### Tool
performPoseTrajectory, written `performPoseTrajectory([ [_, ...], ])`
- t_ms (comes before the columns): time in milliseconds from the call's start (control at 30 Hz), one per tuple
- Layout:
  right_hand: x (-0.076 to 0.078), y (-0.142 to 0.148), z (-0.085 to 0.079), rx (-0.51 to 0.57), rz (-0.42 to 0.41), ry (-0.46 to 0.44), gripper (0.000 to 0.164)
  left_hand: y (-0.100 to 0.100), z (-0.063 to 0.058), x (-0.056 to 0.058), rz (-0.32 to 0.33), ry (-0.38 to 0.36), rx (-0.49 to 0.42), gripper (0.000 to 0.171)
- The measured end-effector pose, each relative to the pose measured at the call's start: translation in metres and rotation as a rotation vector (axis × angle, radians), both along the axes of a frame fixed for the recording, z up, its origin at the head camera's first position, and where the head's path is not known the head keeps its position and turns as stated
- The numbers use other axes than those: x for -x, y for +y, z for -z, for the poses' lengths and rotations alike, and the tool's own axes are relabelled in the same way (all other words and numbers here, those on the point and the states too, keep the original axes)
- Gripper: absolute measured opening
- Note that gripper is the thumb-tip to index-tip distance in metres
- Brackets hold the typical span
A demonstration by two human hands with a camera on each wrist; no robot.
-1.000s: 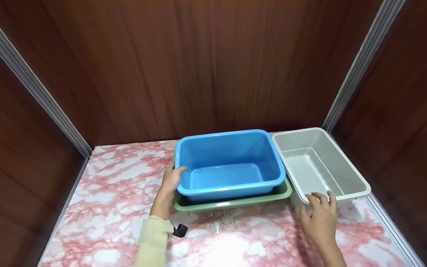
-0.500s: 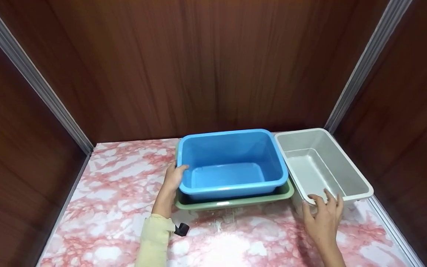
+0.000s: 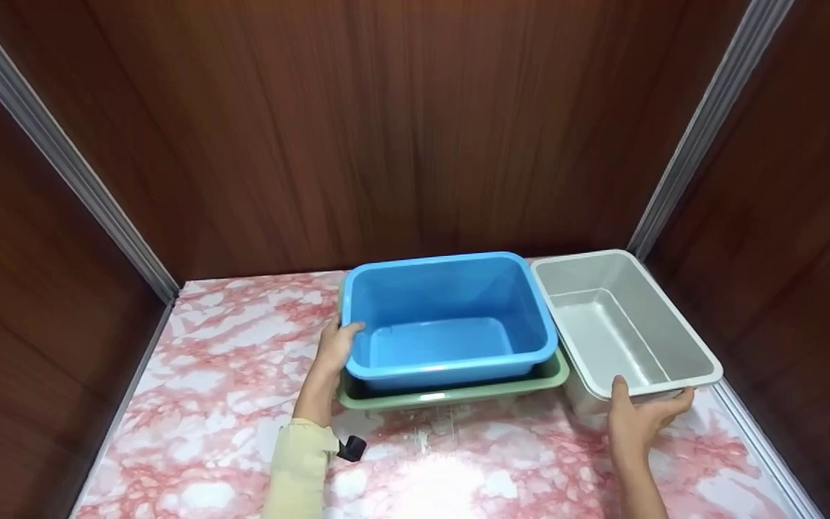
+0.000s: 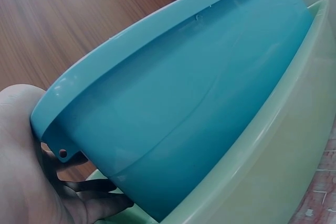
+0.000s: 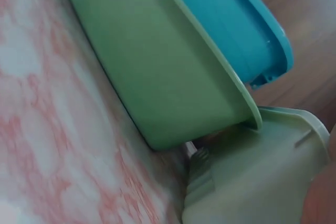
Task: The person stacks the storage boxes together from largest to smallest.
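Seemingly, the step is holding, and shifting either gripped tub would call for an even lift. Inside the green tub (image 3: pixel 451 396), the blue tub (image 3: pixel 440 342) has its left rim pinched by the left hand (image 3: pixel 333 351), fingers (image 4: pixel 100 206) outside; just right of the green tub, the right hand (image 3: pixel 637 425) grips the grey tub (image 3: pixel 600 333), thumb inside.

Blue bin (image 5: pixel 226 19) sits inside green bin (image 5: pixel 152 61) on pink-and-white marbled table (image 5: pixel 47 129), wood wall (image 5: pixel 310 24) beyond; grey bin (image 5: pixel 252 177) just beside green corner, blurred right hand (image 5: pixel 321 198) at its rim.
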State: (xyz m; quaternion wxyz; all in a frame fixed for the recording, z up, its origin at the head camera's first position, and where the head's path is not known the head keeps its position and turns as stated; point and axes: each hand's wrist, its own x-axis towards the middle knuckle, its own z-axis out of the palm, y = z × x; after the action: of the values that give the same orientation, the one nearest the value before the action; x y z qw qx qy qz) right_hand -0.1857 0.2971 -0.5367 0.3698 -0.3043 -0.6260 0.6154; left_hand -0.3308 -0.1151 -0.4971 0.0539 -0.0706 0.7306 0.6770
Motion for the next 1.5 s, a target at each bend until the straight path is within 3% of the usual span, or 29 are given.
performPoseTrajectory([
  [100, 0.005, 0.0, 0.001, 0.061, 0.009, 0.058, 0.098, 0.001, -0.001, -0.001, 0.008, 0.006, 0.002, 0.057],
  [333, 0.008, -0.003, 0.001, 0.131, -0.003, 0.084, 0.098, 0.0, 0.001, -0.003, 0.002, 0.001, -0.014, 0.054],
  [633, 0.012, -0.004, 0.003, 0.142, 0.017, 0.078, 0.096, -0.001, 0.002, -0.003, -0.009, 0.014, -0.021, 0.051],
  [867, 0.012, -0.003, 0.003, 0.123, 0.026, 0.163, 0.093, -0.001, 0.003, -0.003, -0.01, 0.023, 0.011, 0.051],
  [1167, 0.014, 0.0, 0.007, 0.117, 0.052, 0.15, 0.091, 0.001, 0.003, -0.004, -0.007, 0.029, -0.004, 0.054],
  [1500, 0.007, -0.001, -0.005, 0.146, -0.006, 0.242, 0.093, 0.002, 0.004, -0.004, -0.01, 0.025, -0.004, 0.052],
])
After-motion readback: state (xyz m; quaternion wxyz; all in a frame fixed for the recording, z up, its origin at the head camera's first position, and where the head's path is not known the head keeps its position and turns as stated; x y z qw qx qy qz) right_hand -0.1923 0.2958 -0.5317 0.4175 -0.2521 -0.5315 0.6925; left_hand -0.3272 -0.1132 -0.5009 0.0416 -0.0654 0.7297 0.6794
